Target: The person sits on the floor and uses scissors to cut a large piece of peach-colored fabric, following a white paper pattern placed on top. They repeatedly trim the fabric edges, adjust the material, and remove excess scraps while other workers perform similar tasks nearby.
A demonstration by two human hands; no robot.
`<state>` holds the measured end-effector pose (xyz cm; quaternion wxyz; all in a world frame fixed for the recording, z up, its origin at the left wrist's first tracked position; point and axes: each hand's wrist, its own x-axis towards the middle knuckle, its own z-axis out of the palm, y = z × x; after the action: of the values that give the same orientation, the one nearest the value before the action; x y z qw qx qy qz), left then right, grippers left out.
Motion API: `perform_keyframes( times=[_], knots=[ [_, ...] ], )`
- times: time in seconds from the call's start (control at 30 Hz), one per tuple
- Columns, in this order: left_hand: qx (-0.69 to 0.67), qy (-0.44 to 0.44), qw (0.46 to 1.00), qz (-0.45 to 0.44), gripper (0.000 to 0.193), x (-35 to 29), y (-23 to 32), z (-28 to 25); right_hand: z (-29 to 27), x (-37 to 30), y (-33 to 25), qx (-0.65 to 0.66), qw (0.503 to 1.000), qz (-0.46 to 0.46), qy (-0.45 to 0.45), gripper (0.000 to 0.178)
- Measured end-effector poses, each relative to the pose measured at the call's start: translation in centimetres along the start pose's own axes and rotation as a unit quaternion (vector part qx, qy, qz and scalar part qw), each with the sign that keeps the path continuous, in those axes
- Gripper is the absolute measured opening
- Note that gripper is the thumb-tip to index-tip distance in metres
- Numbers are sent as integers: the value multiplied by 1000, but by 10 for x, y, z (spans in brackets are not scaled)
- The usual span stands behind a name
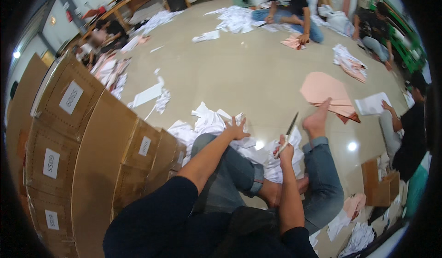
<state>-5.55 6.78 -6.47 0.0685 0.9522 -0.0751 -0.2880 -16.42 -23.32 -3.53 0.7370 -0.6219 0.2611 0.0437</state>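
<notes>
My left hand (236, 129) reaches over a heap of white cloth (206, 121) in front of my left knee, its fingers spread and nothing visibly gripped. In my right hand (285, 151) is a pair of scissors (290, 128) with pale handles, its blades together and pointing up and away from me. More white cloth (275, 169) lies between my legs, under the right hand. Beyond my right foot, a folded peach cloth (322, 88) is spread on the floor.
Stacked cardboard boxes (87, 115) rise close on my left. A co-worker (412, 129) sits at the right, holding white cloth (372, 104), near an open cardboard box (381, 184). Other people sit farther back among cloth piles (235, 19). Peach and white cloth (349, 63) lies toward the far right.
</notes>
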Motion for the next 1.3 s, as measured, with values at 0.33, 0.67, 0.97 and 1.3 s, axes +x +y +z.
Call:
perform_keyframes(
  times=[0.33, 0.67, 0.97, 1.3],
  knots=[
    [148, 78, 911, 376, 107, -92, 215, 87, -91, -117, -119, 90, 988, -121, 37, 51],
    [139, 105, 984, -40, 98, -52, -4, -7, -121, -120, -88, 173, 977, -66, 107, 51],
    [50, 82, 976, -197, 63, -119, 3, -45, -106, -126, -73, 198, 979, -24, 43, 43],
    [-24, 188, 981, 30, 55, -76, -37, -25, -53, -186, -122, 136, 985, -107, -3, 44]
  ],
)
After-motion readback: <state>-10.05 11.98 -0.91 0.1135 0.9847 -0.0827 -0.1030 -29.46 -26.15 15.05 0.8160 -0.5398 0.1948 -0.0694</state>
